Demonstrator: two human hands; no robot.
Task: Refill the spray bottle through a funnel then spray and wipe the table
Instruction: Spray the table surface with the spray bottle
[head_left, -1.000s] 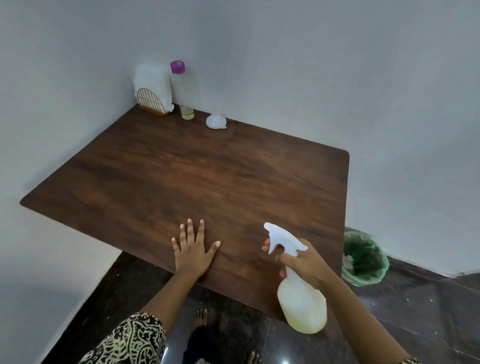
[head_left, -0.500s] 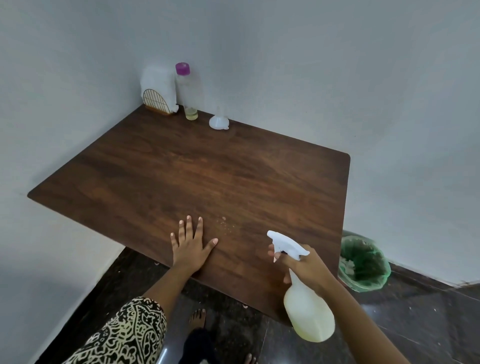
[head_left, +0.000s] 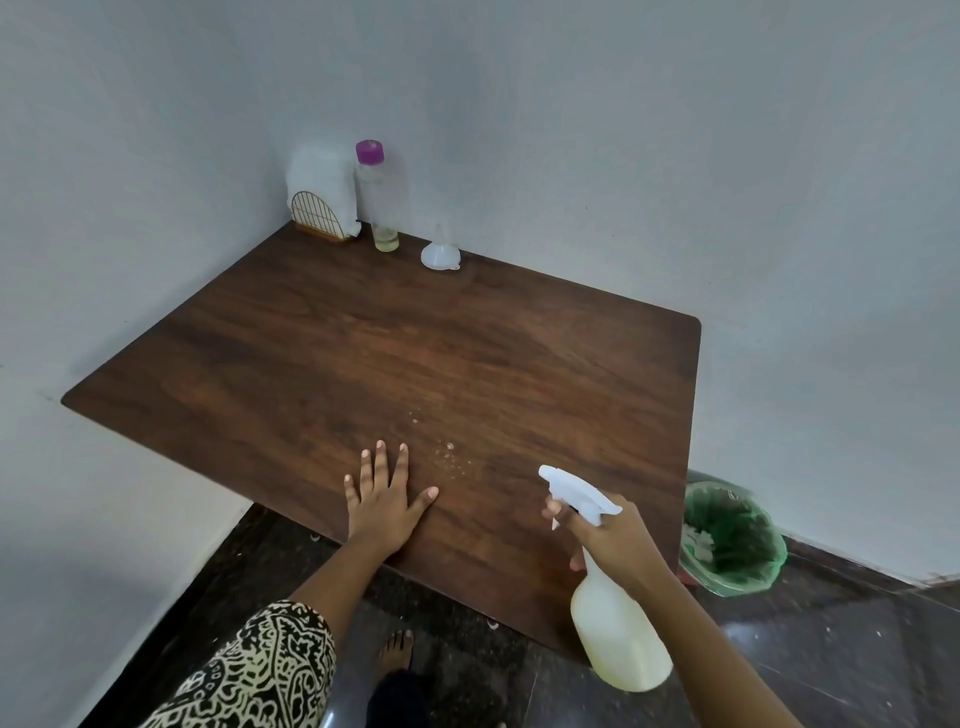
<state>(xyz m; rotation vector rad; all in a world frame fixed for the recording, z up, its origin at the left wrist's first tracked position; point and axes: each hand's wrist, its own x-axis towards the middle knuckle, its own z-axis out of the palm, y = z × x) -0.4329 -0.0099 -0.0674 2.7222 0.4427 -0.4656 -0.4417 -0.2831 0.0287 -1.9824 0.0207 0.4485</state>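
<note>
My right hand (head_left: 613, 540) grips the neck of a white spray bottle (head_left: 618, 639) holding pale yellow liquid, a finger on the trigger, its nozzle (head_left: 550, 474) pointing left over the near part of the dark wooden table (head_left: 363, 353). Small spray droplets (head_left: 449, 457) lie on the wood just right of my left hand (head_left: 387, 499), which rests flat with fingers spread near the front edge. A white funnel (head_left: 440, 254) sits mouth down at the back of the table. Beside it stands a clear refill bottle (head_left: 382, 202) with a purple cap and a little yellow liquid.
A white napkin stack in a gold wire holder (head_left: 322, 200) fills the back corner against the walls. A bin with a green liner (head_left: 730, 540) stands on the dark floor right of the table. My bare foot (head_left: 397, 647) is below the front edge.
Droplets have appeared on the wood right of my left hand. The spray bottle and right hand have shifted slightly; the left hand has stayed flat in place.
</note>
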